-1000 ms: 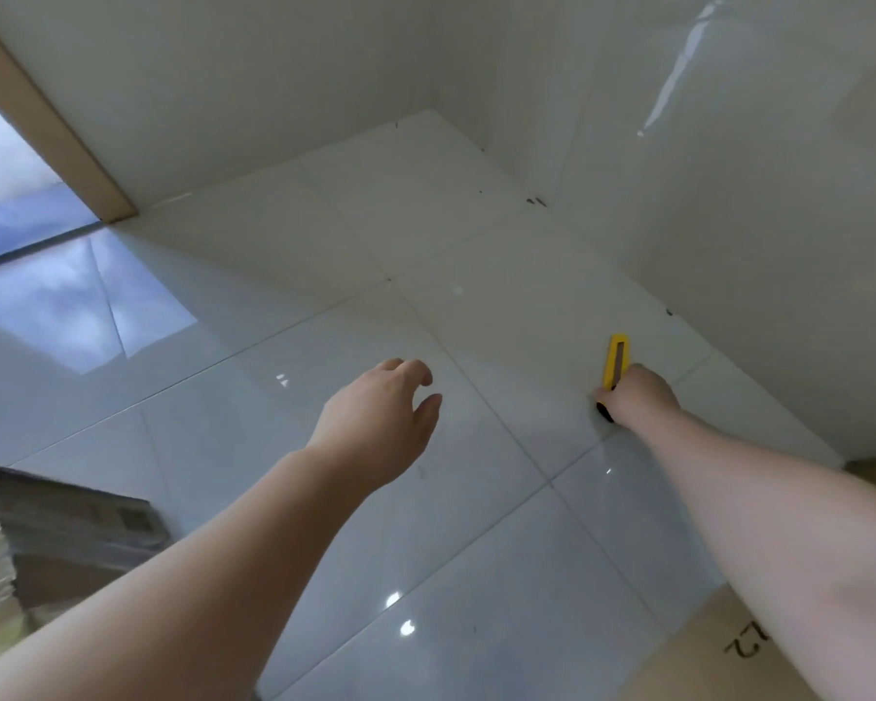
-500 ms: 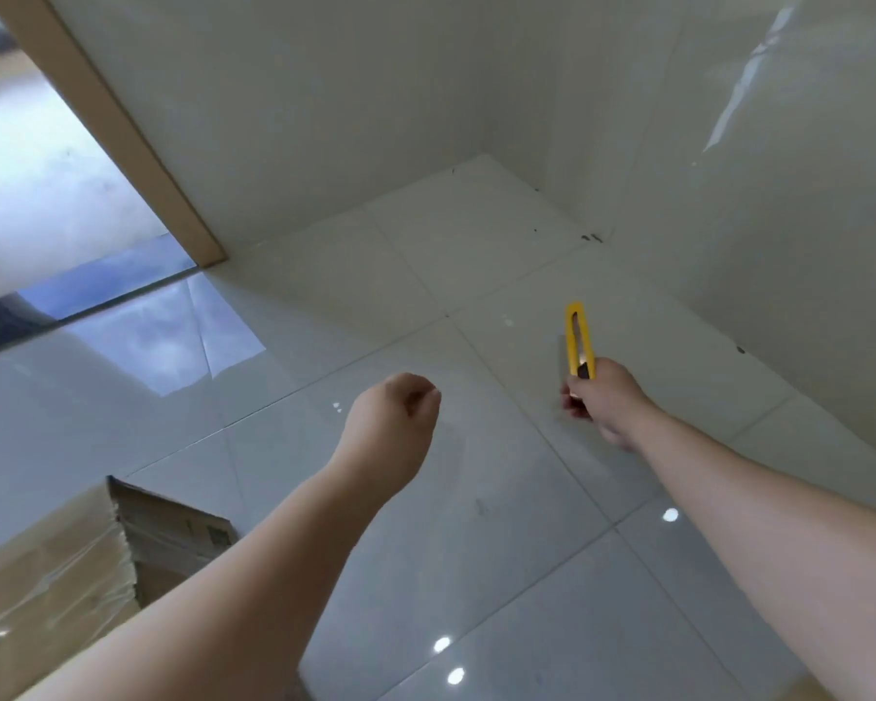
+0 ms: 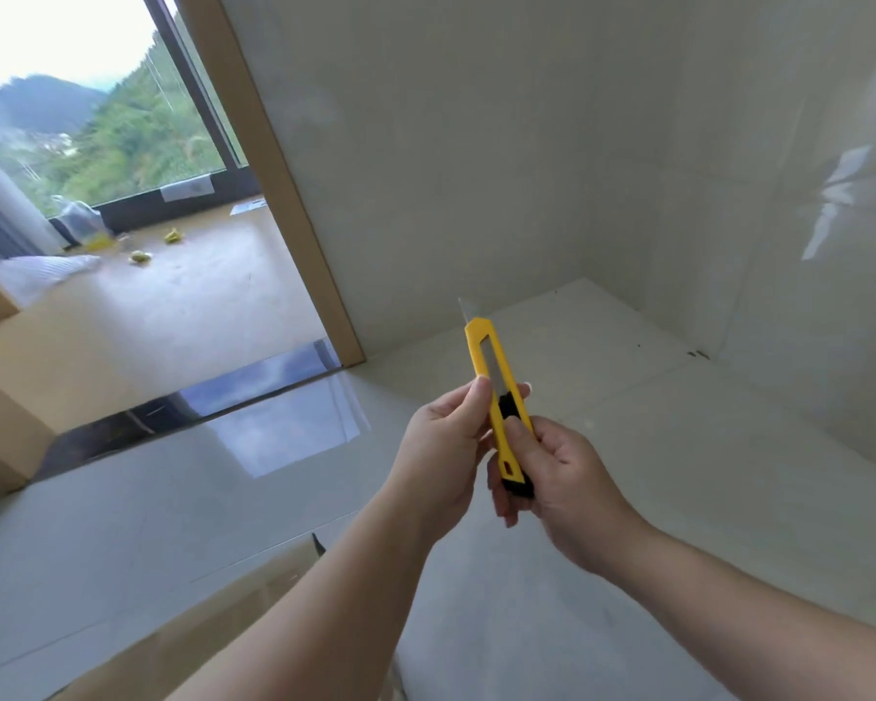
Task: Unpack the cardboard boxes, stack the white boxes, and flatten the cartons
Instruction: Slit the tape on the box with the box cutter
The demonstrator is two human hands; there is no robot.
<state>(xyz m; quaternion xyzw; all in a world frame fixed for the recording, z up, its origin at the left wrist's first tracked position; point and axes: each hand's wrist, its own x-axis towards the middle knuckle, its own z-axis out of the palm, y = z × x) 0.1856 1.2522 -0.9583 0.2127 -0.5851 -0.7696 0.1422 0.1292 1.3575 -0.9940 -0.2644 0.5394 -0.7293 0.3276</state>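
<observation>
A yellow utility knife (image 3: 487, 356) stands upright in front of me, a short piece of blade showing at its top. My right hand (image 3: 562, 473) grips its lower handle, thumb on the black slider. My left hand (image 3: 443, 447) pinches the knife's middle from the left side with thumb and fingertips. A taped brown cardboard box (image 3: 213, 629) lies low at the bottom left, mostly hidden behind my left forearm. No white boxes are in view.
Glossy white floor tiles (image 3: 653, 488) run to a corner of pale walls at the right. A wooden door frame (image 3: 274, 179) at the left opens onto a room with a tan floor (image 3: 163, 306), small yellow items, a plastic bag and a large window.
The view has tilted up from the floor. My right hand lifted the knife off the tiles and brought it upright, and my left hand came over and took hold of its middle.
</observation>
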